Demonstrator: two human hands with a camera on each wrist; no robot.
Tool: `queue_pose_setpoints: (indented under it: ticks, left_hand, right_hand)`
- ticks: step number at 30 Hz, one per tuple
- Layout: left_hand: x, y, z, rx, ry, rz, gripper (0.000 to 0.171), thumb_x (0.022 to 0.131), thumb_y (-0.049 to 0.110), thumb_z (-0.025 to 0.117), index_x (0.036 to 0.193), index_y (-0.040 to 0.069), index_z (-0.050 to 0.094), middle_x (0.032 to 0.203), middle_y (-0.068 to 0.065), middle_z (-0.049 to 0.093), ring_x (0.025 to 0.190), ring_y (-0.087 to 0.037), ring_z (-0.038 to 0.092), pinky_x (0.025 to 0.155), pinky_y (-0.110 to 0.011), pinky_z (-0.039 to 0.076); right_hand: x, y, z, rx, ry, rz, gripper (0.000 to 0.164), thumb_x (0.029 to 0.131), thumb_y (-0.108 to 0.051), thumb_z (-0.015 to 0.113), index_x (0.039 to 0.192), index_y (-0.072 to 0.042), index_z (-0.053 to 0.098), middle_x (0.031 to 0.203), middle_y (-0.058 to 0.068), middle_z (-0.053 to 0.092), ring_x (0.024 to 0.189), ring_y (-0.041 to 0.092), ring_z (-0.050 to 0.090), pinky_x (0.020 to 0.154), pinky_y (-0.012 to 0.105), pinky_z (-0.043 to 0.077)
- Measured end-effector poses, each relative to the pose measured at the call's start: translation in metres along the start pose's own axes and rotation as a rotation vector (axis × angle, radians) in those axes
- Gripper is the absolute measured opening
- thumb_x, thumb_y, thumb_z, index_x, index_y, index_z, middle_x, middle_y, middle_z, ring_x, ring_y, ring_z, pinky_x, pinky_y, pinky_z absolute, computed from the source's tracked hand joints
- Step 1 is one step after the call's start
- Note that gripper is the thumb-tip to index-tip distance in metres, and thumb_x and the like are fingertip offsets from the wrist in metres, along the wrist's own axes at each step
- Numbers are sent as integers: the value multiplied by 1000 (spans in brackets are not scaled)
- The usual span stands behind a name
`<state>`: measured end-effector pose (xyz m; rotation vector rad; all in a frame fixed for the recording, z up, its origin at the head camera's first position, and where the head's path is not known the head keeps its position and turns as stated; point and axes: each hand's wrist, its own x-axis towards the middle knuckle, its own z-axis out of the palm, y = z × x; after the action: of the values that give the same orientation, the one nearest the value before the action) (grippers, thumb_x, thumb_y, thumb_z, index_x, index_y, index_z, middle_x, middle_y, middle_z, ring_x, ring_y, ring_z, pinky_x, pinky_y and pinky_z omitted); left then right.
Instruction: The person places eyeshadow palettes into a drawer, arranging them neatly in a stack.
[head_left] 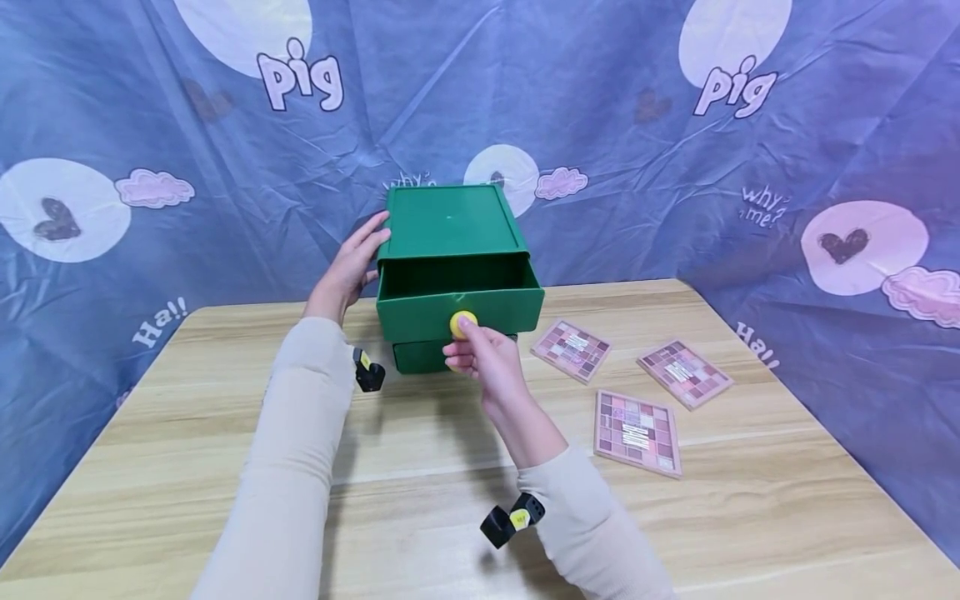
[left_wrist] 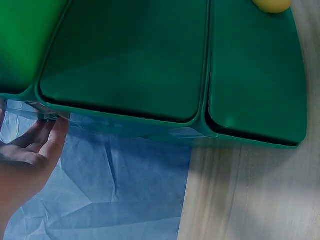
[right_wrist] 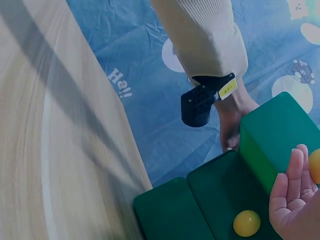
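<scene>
A green drawer cabinet [head_left: 453, 218] stands at the back of the table, its top drawer [head_left: 498, 312] pulled partly out; the visible part of that drawer's inside holds nothing. My right hand [head_left: 493, 367] pinches the drawer's yellow round knob [head_left: 461, 319], the thumb lying on it from the front. In the right wrist view that knob [right_wrist: 315, 167] is cut off by the edge, and another yellow knob [right_wrist: 247, 223] shows on a lower drawer. My left hand [head_left: 351, 265] rests against the cabinet's left side with extended fingers; the left wrist view shows its fingers [left_wrist: 54, 142] at that side.
Right of the cabinet, three pink makeup palettes lie flat on the wooden table: one near the cabinet [head_left: 572, 350], one farther right [head_left: 685, 373] and one nearer me [head_left: 637, 433]. A blue printed cloth [head_left: 600, 150] hangs behind the table.
</scene>
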<state>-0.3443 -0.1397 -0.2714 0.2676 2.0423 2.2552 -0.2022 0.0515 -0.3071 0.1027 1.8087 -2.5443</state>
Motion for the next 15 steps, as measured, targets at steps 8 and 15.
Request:
queue_pose_setpoints:
  ticks: [8, 15]
  left_hand:
    - [0, -1, 1, 5, 9, 7, 50, 88, 31, 48, 134, 27, 32, 137, 0, 25, 117, -19, 32, 92, -45, 25]
    - [-1, -3, 1, 13, 15, 7, 50, 87, 31, 48, 134, 28, 32, 138, 2, 22, 119, -17, 29, 93, -46, 23]
  right_hand:
    - [-12, 3, -2, 39, 2, 12, 27, 81, -28, 60, 83, -1, 56, 62, 5, 59, 54, 12, 55, 60, 25, 46]
    - [-21, 4, -4, 71, -3, 10, 25, 82, -25, 59, 81, 0, 55, 62, 5, 57, 53, 12, 53, 59, 24, 46]
